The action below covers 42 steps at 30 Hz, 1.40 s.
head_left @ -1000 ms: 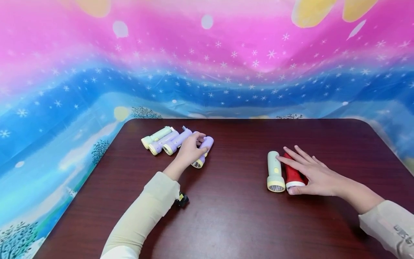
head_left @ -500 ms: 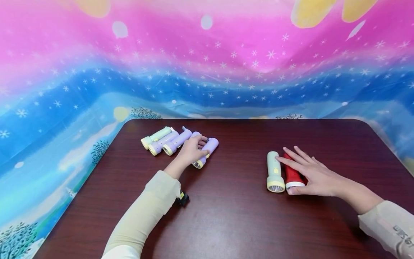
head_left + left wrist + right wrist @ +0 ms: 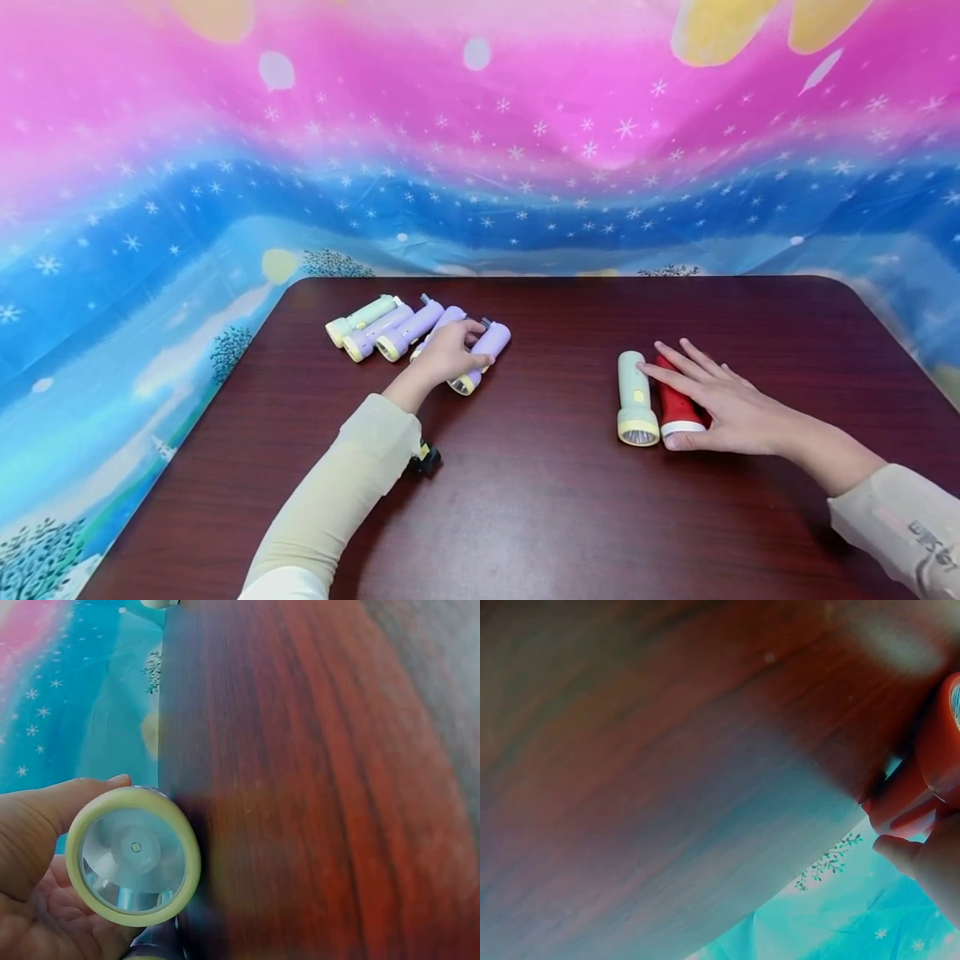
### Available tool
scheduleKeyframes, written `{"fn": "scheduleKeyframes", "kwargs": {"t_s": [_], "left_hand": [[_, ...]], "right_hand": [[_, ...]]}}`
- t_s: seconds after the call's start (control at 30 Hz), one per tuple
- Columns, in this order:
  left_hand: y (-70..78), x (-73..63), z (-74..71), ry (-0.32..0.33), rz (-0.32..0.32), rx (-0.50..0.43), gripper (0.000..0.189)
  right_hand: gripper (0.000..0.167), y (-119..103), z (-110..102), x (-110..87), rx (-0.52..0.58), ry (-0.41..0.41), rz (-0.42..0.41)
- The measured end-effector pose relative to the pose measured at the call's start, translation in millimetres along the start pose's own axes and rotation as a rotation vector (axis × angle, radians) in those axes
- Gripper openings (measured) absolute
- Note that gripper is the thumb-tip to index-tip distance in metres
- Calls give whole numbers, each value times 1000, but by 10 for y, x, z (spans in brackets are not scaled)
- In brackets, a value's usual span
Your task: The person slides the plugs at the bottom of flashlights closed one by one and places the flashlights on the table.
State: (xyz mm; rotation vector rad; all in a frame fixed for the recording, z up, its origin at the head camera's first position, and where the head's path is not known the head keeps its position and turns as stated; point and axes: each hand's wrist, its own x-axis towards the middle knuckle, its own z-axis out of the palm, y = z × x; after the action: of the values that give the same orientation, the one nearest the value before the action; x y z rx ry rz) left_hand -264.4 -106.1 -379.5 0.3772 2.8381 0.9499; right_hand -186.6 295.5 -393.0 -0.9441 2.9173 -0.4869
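My left hand [image 3: 444, 354] grips a lilac flashlight [image 3: 493, 340] with a pale yellow head, its thumb along the right side. In the left wrist view that flashlight's round lens [image 3: 136, 847] faces the camera, fingers behind it. Just to its left lies another lilac flashlight [image 3: 453, 315], partly hidden by the hand. My right hand [image 3: 731, 412] rests with fingers spread and straight over a red flashlight [image 3: 677, 407] with a white rim, its index fingertip at a mint green flashlight [image 3: 634, 392]. In the right wrist view a fingertip lies along the red flashlight [image 3: 937, 750].
Further left, two lilac flashlights, one nearer [image 3: 405, 329] and one farther [image 3: 375, 332], lie slanted beside a mint green one [image 3: 362, 318]. All are on a dark brown wooden table [image 3: 555, 483]. A patterned pink and blue cloth [image 3: 480, 167] hangs behind it.
The left hand has shifted slightly right with the lilac flashlight, whose back end swung right, showing more of the lilac flashlight beside it. The right hand stays where it was.
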Motion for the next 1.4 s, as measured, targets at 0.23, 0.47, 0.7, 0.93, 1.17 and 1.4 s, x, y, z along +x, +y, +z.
{"fn": "scheduleKeyframes", "kwargs": {"t_s": [0.23, 0.47, 0.7, 0.93, 1.17, 1.4], "left_hand": [[-3, -16, 18, 9, -1, 3, 55], [-16, -31, 22, 42, -5, -33, 55], [-28, -54, 15, 64, -19, -84, 57], [-40, -103, -13, 87, -31, -142, 59], [-45, -136, -48, 125, -20, -174, 59], [-20, -166, -62, 159, -35, -216, 59]], "right_hand": [[93, -9, 1, -1, -3, 7, -7], [93, -13, -7, 1, -4, 8, -11], [92, -11, -5, -2, -9, 11, -14], [93, 2, -2, 4, -8, 9, -13], [92, 3, -4, 3, -2, 8, -14], [92, 12, -1, -4, 14, -2, -4]]}}
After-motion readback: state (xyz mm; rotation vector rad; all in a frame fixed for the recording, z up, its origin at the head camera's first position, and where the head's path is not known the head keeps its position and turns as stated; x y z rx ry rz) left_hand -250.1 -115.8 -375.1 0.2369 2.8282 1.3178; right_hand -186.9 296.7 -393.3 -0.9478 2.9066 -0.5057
